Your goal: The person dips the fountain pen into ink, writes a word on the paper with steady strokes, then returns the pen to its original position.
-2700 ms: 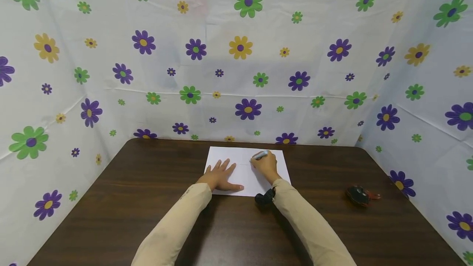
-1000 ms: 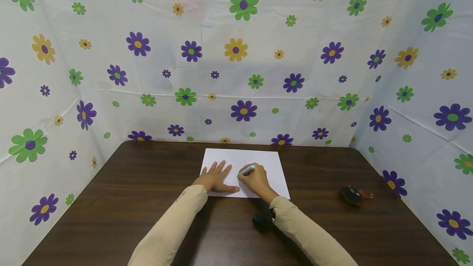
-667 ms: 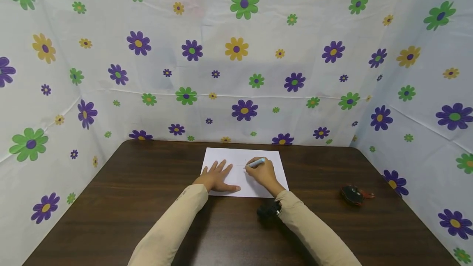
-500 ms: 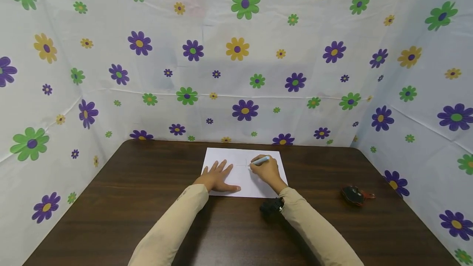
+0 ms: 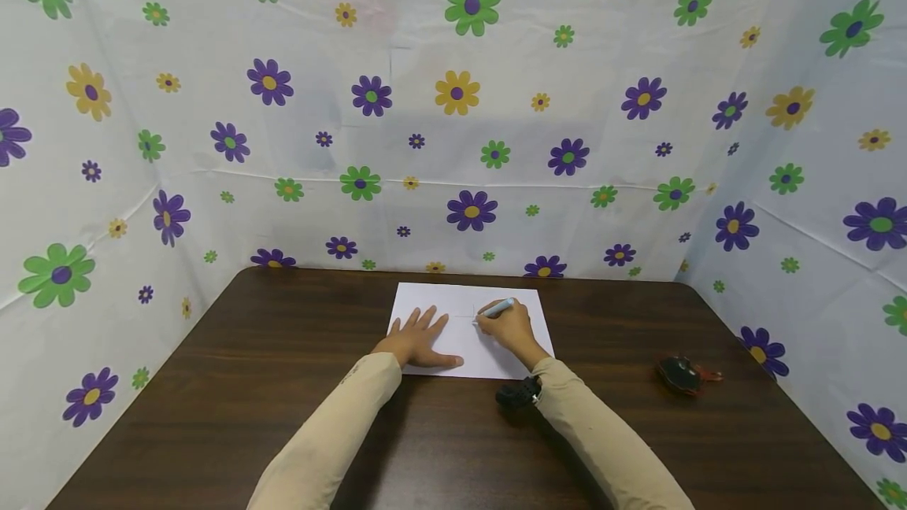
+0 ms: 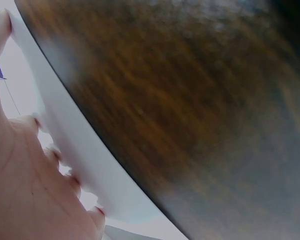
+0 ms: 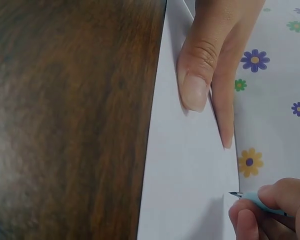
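A white sheet of paper (image 5: 485,364) lies on the dark wooden table. My left hand (image 5: 420,340) rests on its left part with fingers spread; in the left wrist view the palm (image 6: 35,190) fills the lower left. Between thumb and fingers my right hand (image 5: 513,329) pinches a light blue pen (image 5: 497,308), slanted, its tip at the paper near the middle. The right wrist view shows the pen's dark pointed tip (image 7: 235,193) beside the curled fingers (image 7: 246,222). Thin crossing lines (image 5: 464,316) mark the sheet just left of the pen.
A black and red object (image 5: 682,375) sits on the table (image 5: 616,415) at the right. A black device (image 5: 517,394) is strapped at my right wrist. A flower-patterned cloth (image 5: 397,132) hangs behind the table and along both sides.
A vertical line now crosses the horizontal one seen earliest. From a second ago my right hand has moved up and right with the pen, then slightly back left. My left hand stays in place.
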`<state>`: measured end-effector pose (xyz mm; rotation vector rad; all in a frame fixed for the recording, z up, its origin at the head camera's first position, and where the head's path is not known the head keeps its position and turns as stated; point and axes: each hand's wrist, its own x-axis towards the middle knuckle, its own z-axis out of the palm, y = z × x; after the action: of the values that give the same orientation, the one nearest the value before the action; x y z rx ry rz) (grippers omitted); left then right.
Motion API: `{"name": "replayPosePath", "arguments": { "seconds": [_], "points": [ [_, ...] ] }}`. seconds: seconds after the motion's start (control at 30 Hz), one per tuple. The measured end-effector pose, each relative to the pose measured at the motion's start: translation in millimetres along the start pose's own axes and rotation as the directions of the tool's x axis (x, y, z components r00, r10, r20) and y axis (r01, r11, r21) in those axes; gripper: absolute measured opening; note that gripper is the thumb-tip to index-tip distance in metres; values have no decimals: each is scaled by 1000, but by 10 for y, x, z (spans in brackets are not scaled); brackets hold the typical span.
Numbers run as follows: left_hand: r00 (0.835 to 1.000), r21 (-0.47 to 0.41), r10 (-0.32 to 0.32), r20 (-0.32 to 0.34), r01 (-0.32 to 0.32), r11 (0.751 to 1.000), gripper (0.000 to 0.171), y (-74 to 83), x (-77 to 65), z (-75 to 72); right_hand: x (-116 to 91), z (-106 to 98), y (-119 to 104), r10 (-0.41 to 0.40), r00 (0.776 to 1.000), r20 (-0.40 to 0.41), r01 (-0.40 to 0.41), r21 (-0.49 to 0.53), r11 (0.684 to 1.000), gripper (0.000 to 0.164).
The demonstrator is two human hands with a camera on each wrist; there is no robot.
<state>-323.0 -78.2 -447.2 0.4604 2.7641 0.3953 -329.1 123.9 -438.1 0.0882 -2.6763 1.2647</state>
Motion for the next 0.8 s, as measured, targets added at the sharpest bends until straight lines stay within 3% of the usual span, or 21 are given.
{"name": "replayPosePath", "arguments": {
  "seconds": [0.17,0.53,0.8],
  "points": [
    [1000,-1,7,28,-7,1000,95,131,-197,-159,5,11,-10,-3,1000,2,4,-13,1000,3],
    [1000,18,-10,5,10,1000,103,-58,102,57,-20,26,-20,-30,1000,6,30,-20,999,3],
    [1000,1,-1,6,1,1000,102,-57,84,63,-62,23,-36,-13,999,31,13,-3,1000,4]
  ]
}}
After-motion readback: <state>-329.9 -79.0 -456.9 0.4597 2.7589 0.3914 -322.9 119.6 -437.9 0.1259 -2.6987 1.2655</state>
